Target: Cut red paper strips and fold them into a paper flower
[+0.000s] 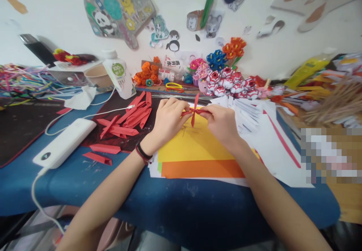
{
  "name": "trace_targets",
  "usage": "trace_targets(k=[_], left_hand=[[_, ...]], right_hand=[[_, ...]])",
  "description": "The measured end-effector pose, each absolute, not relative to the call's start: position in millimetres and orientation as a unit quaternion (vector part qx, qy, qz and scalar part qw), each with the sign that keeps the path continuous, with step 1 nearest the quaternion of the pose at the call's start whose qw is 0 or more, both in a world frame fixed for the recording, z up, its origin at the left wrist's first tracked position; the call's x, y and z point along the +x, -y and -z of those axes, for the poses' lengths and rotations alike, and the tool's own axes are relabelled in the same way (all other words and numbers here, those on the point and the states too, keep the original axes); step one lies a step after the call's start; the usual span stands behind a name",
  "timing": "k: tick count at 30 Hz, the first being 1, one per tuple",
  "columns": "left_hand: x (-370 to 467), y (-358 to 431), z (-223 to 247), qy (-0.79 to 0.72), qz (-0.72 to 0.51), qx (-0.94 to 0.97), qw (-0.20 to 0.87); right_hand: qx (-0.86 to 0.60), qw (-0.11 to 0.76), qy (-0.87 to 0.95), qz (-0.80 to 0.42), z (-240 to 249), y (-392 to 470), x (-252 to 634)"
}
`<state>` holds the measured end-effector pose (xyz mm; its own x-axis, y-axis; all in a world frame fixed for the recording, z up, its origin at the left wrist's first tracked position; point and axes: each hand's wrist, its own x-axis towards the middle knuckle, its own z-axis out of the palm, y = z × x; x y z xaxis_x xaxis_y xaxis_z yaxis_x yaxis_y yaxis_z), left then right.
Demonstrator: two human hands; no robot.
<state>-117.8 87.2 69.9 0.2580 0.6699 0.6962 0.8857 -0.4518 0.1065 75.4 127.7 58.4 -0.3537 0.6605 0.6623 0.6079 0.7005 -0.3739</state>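
Observation:
Above a yellow paper sheet [195, 145], my left hand [170, 119] and my right hand [222, 123] hold a red folded-paper piece [194, 110] between them. It has a cross shape, with one arm pointing up and one down. The left fingers pinch its left arm, and the right fingers pinch its right arm. Thin wire-like strands lie on the yellow sheet just below it. An orange sheet [203, 169] shows under the yellow one. Several folded red strips [138, 113] are heaped on a dark mat to the left of my left hand.
A white power bank [65, 143] with a cable lies at left, and a white bottle [118, 74] stands behind it. Paper flowers [226, 82] line the wall. White sheets [277, 149] with a red strip lie at right.

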Motion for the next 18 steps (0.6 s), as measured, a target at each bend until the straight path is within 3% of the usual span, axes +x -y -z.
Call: trace_targets(k=[9,18], left_hand=[[-123.8,-91.2,-62.5,0.450,0.386,-0.766,0.248],[-125.4,-90.6,-68.2,0.475,0.367,-0.770,0.217]], right_hand=[[-0.360,0.447,0.819,-0.013,-60.0,-124.4,73.6],[-0.339,0.470,0.815,0.025,-60.9,-120.9,73.3]])
